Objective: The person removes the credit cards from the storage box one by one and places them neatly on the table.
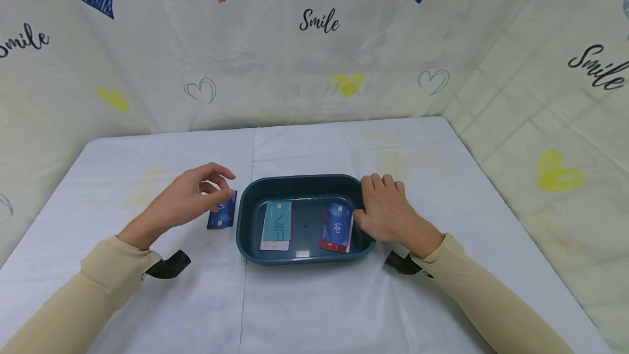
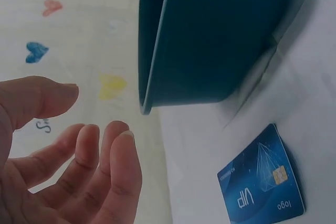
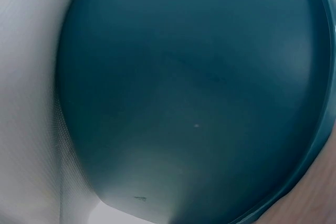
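Two card piles [image 1: 277, 222] are walled off by the dark teal tray [image 1: 306, 187] from a blue card [image 1: 222, 217] just beside it on the worktop [image 1: 304, 310]. The tray's right end is gripped by the right hand [image 1: 388, 207]; nothing is held by the left hand [image 1: 190, 194], its fingers loosely bent and parted over that card.

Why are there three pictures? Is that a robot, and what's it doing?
No robot! These are a person's left hand and right hand. The big picture looks down from the person's head. The other two come from the wrists: the left one shows fingers and a blue card; the right one shows mostly the dark teal tub close up.

The tub sits on a white tabletop. Inside are cards, one group topped by a teal card, another by a second blue card. The first blue card lies outside.

The right hand grips the tub. The left holds nothing.
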Demonstrator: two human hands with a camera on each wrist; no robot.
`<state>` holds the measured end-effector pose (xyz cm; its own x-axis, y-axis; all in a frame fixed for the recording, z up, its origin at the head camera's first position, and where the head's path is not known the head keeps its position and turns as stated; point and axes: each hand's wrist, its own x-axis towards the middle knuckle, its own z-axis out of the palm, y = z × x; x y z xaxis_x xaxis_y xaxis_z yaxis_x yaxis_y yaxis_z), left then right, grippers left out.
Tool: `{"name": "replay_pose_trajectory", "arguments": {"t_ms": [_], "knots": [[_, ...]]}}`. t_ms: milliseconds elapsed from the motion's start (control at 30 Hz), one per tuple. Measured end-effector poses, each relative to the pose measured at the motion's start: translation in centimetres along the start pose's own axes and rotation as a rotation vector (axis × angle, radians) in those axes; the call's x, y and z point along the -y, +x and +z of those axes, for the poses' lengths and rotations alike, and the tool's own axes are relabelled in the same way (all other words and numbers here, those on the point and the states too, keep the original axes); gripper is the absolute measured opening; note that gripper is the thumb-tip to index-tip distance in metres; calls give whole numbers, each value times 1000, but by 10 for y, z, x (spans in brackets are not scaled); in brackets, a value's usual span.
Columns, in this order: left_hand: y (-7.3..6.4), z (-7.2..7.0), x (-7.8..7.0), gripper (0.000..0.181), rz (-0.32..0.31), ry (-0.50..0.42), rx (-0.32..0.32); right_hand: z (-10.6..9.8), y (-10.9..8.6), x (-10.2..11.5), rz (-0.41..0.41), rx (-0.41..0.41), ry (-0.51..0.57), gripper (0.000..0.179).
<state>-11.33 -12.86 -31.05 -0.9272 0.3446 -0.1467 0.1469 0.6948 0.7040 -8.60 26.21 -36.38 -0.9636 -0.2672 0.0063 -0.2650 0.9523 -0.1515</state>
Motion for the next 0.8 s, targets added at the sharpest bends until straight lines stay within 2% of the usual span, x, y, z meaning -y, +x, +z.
{"name": "replay_pose_trajectory", "arguments": {"t_ms": [267, 600, 800], "knots": [[-3, 8, -12, 32, 75, 41, -22, 0, 0, 0, 0, 6, -6, 32], [-2, 19, -21, 34, 142, -26, 0, 0, 1, 0, 5, 8, -3, 34], [3, 26, -23, 34, 187, -36, 10, 1, 2, 0, 9, 13, 0, 33]]}}
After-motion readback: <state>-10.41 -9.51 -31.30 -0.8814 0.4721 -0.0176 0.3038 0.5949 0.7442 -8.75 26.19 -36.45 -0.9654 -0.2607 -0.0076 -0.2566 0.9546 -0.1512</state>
